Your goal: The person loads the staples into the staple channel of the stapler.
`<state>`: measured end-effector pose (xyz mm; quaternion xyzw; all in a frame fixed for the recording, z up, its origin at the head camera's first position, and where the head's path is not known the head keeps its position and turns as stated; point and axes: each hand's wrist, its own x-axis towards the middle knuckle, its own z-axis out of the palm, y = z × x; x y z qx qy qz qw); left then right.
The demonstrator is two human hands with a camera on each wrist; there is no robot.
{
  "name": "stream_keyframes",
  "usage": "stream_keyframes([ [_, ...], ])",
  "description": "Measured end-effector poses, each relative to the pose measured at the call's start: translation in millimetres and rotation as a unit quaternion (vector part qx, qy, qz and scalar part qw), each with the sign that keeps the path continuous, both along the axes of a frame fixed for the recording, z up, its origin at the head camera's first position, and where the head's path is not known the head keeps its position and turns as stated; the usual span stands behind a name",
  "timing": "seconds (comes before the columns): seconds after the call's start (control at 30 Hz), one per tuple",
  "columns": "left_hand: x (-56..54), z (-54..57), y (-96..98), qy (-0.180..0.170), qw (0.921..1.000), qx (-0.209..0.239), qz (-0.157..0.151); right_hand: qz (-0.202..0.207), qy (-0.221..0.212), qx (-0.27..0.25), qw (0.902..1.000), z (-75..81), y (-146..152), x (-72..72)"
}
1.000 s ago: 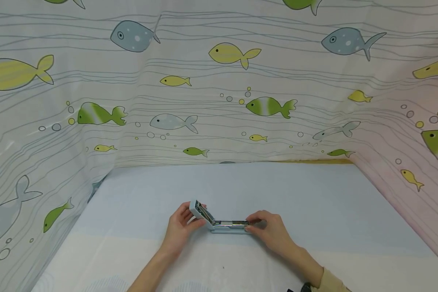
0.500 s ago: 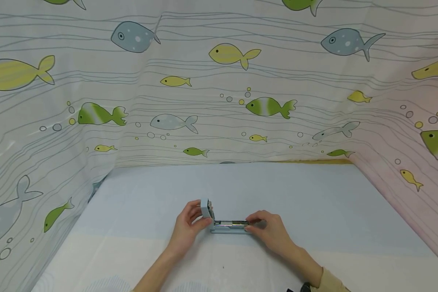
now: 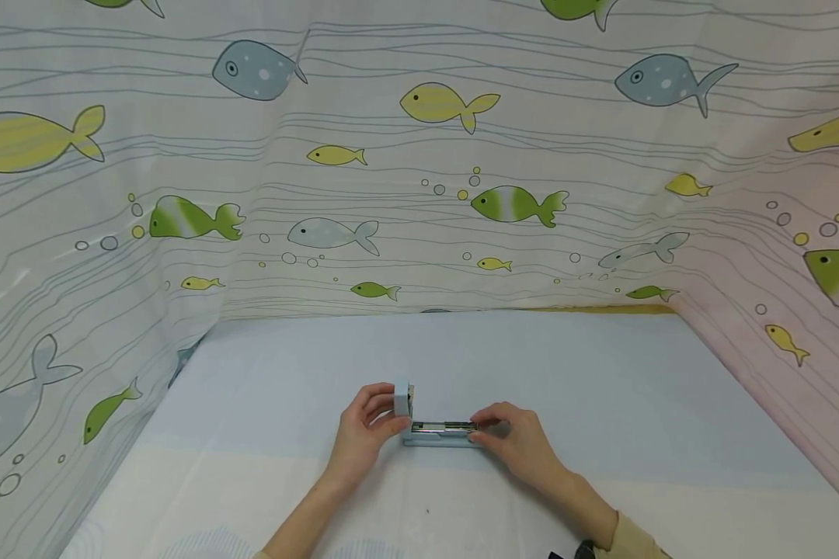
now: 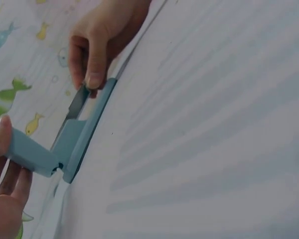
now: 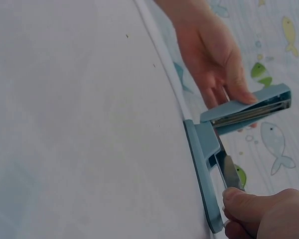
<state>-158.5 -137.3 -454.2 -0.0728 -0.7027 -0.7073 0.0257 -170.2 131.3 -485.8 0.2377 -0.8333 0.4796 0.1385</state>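
A light blue stapler (image 3: 440,444) stands on the table with its top cover (image 3: 401,397) swung up, roughly upright in the head view. My left hand (image 3: 363,431) grips this cover between thumb and fingers. At the other end, my right hand (image 3: 524,442) pinches the tip of the metal staple magazine (image 5: 231,172) between thumb and fingers. The magazine lies apart from the raised cover, above the base (image 5: 202,174). In the right wrist view, the cover's metal-lined underside (image 5: 254,112) is visible. The fingers of the right hand hide the magazine's tip.
A pale blue and white cloth (image 3: 419,365) covers the table. Behind it and along both sides hangs a fish-print curtain (image 3: 405,233). A beige sleeve (image 3: 629,539) and a small black object (image 3: 585,550) show by my right wrist.
My left hand has shifted right, turning the stapler's cover from a leftward lean to nearly upright. The right hand and the stapler's base have stayed in place.
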Motion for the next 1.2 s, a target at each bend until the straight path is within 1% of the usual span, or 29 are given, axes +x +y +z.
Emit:
stream_keyframes([
  [0.27,-0.5,3.0,3.2,-0.012,0.9999,0.007,-0.001,0.000,0.002,0.001,1.0000,-0.3,-0.6,-0.3],
  [0.37,-0.5,2.7,4.2,-0.011,0.9999,0.004,-0.009,-0.001,0.002,0.004,1.0000,-0.5,-0.7,-0.5],
  [0.53,-1.4,2.2,8.1,-0.012,0.9996,-0.016,-0.019,-0.006,0.007,0.011,0.9999,-0.3,-0.3,-0.6],
  [0.67,-1.7,2.6,10.8,-0.004,0.9992,-0.036,-0.019,-0.008,0.006,0.013,0.9999,-0.7,-0.4,-1.0],
  [0.83,-2.6,1.8,14.9,0.002,0.9991,-0.040,-0.013,-0.007,0.006,0.013,0.9999,-1.0,0.5,-1.3],
  [1.07,-3.7,-0.5,24.9,0.016,0.9963,-0.078,-0.034,-0.001,0.010,0.008,0.9999,-2.2,1.0,-1.9],
  [1.2,-3.9,-1.4,28.1,0.015,0.9957,-0.085,-0.032,0.006,0.008,0.006,0.9999,-2.1,1.0,-2.2],
])
